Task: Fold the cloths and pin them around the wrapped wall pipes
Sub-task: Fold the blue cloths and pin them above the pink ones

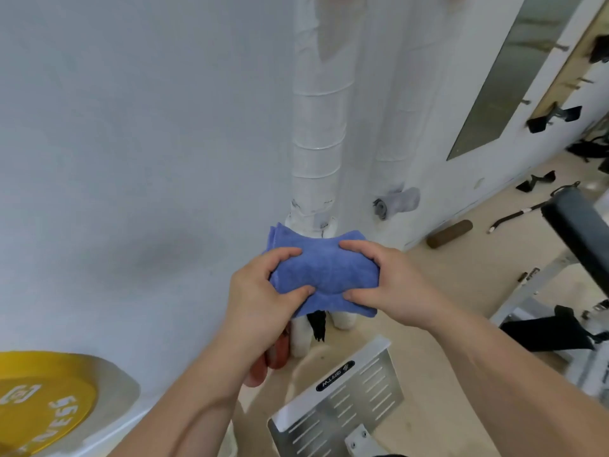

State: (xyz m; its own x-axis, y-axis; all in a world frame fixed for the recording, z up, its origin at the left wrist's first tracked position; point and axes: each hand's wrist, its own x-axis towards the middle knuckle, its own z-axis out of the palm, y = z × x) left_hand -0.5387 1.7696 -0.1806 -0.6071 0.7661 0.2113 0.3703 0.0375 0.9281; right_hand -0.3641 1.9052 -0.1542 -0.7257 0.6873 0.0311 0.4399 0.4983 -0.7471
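Observation:
A folded blue cloth [324, 268] is held up in front of the wall, squeezed from both sides. My left hand [260, 298] grips its left end and my right hand [389, 285] grips its right end, thumbs on the near side. Behind the cloth stand two wall pipes wrapped in white tape: the left pipe [316, 133] and the right pipe [398, 103]. A rolled grey cloth [395, 201] sits low on the right pipe. Under my left wrist something orange-red [270, 357] shows, partly hidden.
A yellow weight plate [43, 400] leans at the lower left. A perforated metal footplate [339, 394] lies on the beige floor below my hands. A black padded gym bench [580, 239] and its frame stand at the right, with bars and straps on the floor.

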